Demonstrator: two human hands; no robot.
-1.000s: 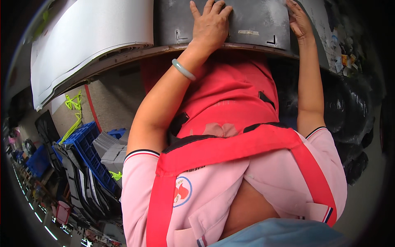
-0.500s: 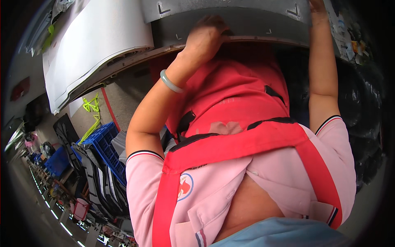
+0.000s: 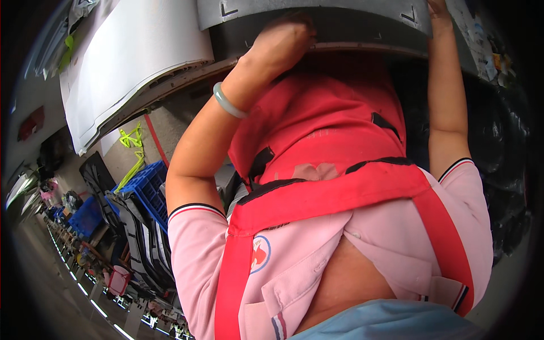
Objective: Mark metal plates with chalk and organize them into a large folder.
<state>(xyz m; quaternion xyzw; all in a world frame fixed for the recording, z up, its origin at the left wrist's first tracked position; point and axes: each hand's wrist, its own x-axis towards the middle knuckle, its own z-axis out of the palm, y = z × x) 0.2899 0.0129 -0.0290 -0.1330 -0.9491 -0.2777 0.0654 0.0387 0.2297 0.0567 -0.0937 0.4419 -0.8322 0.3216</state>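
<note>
My left hand (image 3: 281, 44), below a pale bracelet (image 3: 228, 101), is curled at the near edge of a dark grey sheet (image 3: 345, 34) on the table. Motion blurs its fingertips, and what they hold, if anything, is hidden. Over the dark sheet lies a lighter grey panel (image 3: 317, 12) with black corner marks. Beside that panel's right end, my right hand (image 3: 438, 10) reaches up to the top of the picture; its fingers are mostly cut off there.
Large white sheets (image 3: 136, 51) lie in a thick stack on the left, curving over the table edge. Below are a blue crate (image 3: 147, 187) and yellow-green straps (image 3: 131, 136). Black plastic bags (image 3: 493, 141) bulge at the right. My red apron (image 3: 328, 130) touches the table edge.
The view has shifted slightly, with the table edge now higher in it. My left elbow has swung a little outward, the hand staying at the dark sheet. My right hand keeps its place.
</note>
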